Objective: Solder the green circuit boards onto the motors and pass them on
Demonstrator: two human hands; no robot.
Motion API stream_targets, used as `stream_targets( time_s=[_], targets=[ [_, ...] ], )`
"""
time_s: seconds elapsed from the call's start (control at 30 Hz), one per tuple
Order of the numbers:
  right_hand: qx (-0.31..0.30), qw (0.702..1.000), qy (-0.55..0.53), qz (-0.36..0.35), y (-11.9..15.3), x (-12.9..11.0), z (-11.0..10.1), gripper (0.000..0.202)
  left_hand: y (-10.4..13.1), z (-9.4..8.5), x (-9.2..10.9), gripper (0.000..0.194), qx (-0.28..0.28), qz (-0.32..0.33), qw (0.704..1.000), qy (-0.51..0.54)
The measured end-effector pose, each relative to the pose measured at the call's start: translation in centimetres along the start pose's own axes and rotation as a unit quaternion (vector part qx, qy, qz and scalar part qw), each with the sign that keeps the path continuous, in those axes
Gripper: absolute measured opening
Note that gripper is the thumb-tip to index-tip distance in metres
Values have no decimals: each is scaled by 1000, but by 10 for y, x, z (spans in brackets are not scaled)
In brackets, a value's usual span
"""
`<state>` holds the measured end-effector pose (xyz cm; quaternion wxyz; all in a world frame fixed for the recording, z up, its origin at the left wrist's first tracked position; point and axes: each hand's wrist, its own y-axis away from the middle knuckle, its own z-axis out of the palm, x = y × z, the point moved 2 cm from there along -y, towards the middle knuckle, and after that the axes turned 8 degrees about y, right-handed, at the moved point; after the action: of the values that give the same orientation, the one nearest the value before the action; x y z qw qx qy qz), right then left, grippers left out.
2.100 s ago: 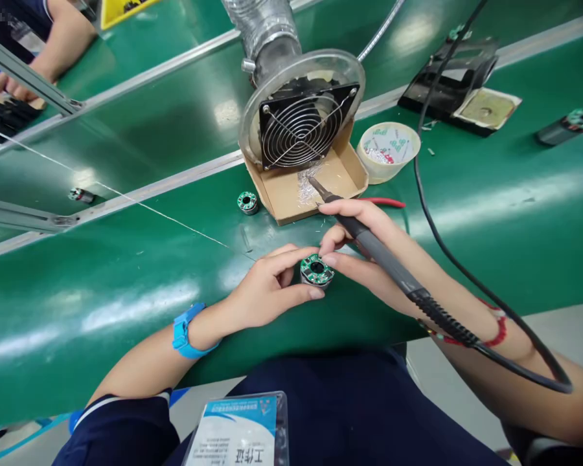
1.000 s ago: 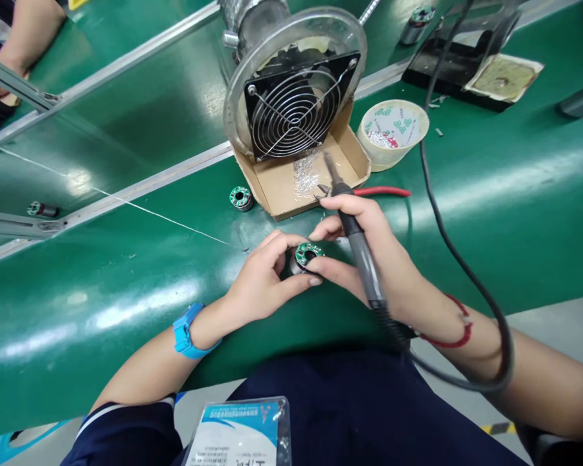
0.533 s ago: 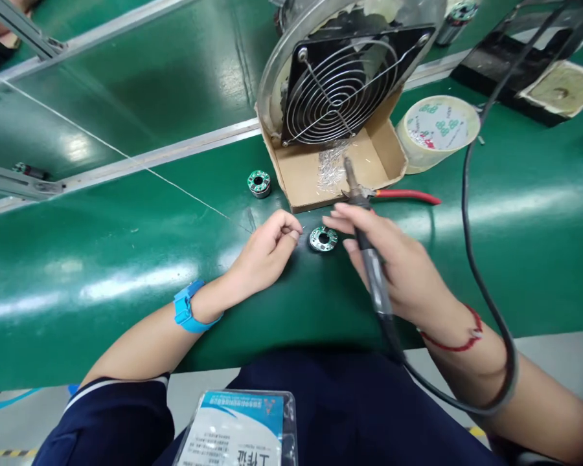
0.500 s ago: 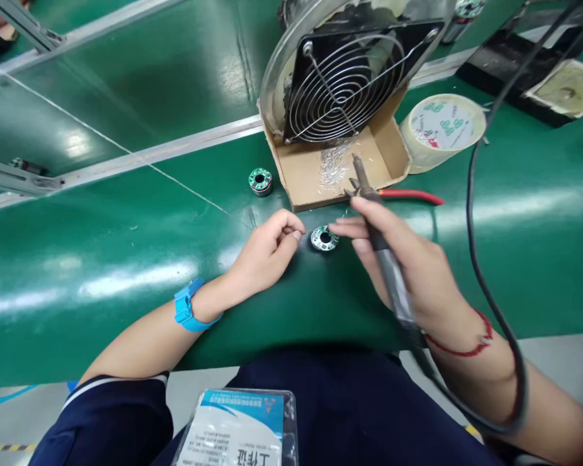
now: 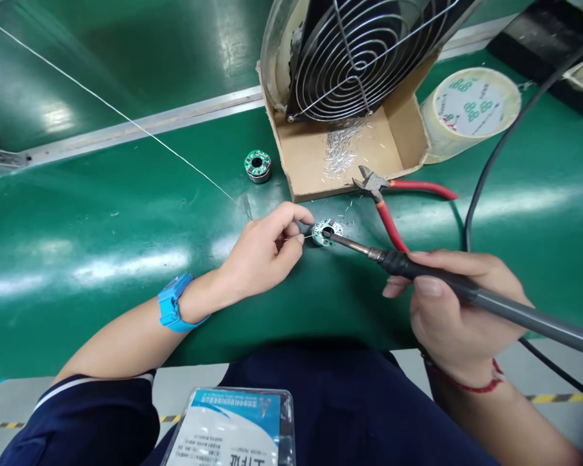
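Observation:
A small round part with a ring-shaped green circuit board (image 5: 334, 226) sits on the green table. My left hand (image 5: 267, 249) is beside it on the left, thumb and fingers pinching a thin solder wire (image 5: 307, 237) whose end reaches the board. In my right hand (image 5: 461, 304) is a soldering iron (image 5: 427, 268), held like a pen, with its tip over the board near the centre hole. A second round part (image 5: 258, 166) stands farther back to the left, touched by neither hand.
A fan with a wire guard (image 5: 357, 68) stands in a cardboard tray (image 5: 311, 184) holding metal clippings. Red-handled cutters (image 5: 376, 188) lie at its front edge. Right of it are a tape roll (image 5: 476, 110) and a black cable (image 5: 486, 162).
My right hand has moved right and down, and the iron has swung from pointing away to pointing left, tip at the board. The cutters now show fully. The view has shifted closer.

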<state>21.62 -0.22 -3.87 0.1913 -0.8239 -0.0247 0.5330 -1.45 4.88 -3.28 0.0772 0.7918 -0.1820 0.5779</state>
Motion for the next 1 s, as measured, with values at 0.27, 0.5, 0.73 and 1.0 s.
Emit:
stream_targets(
  time_s=[0.27, 0.5, 0.73, 1.0],
  targets=[
    [-19, 999, 28, -14, -3, -4, -1, 22, -2, 4, -1, 22, -19, -16, 1000, -11],
    [-24, 994, 81, -63, -3, -4, -6, 24, -7, 7, -5, 28, -44, -17, 999, 0],
    [-47, 989, 134, -35, -12, -10, -12, 17, -11, 10, -7, 38, -110, -19, 991, -77],
    [-62, 988, 139, -26, -21, -23, -15, 12, -10, 11, -10, 38, -97, -24, 992, -77]
  ],
)
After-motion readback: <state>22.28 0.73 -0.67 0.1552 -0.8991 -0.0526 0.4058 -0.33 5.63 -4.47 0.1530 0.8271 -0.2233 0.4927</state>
